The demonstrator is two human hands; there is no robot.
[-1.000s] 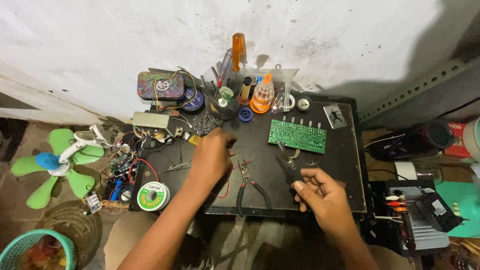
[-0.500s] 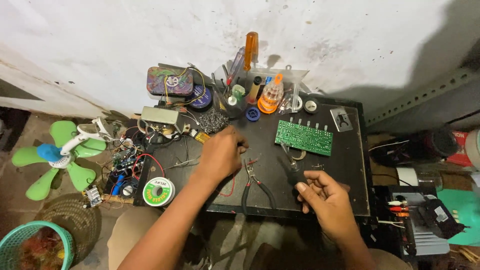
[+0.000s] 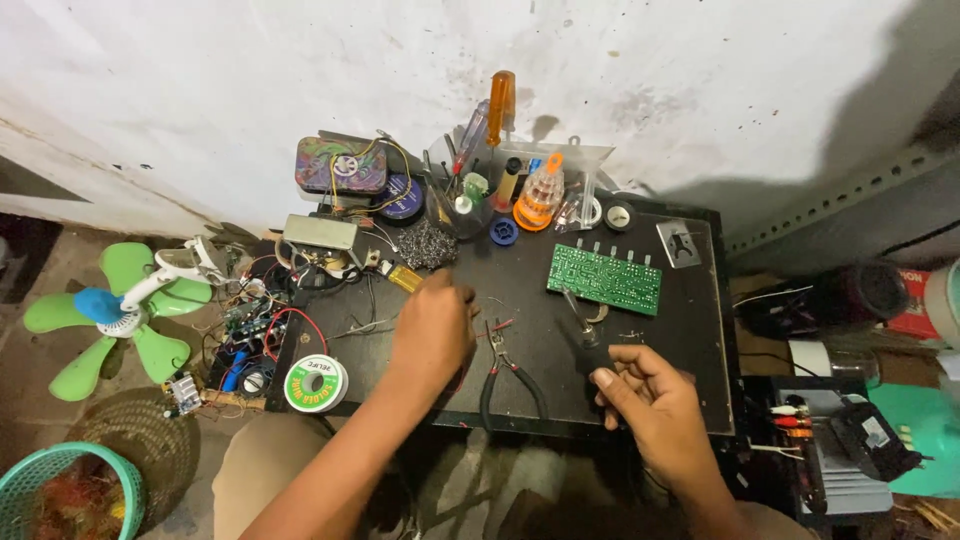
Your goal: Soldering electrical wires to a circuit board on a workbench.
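Right hand (image 3: pixel 650 400) grips a dark-handled tool (image 3: pixel 592 345) near the green circuit board (image 3: pixel 605 279); left hand (image 3: pixel 432 335) rests on the black worktop (image 3: pixel 690 350) beside pliers (image 3: pixel 505 372).

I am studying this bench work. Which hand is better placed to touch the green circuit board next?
Probably the right hand: it holds a dark-handled tool whose tip lies just below the green circuit board. The left hand is farther off.

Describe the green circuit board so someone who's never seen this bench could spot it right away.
Find the black work board against the white wall. On its right half, beyond the right hand, lies the green circuit board. It is the only flat green rectangle there, with a row of small parts along its far edge.
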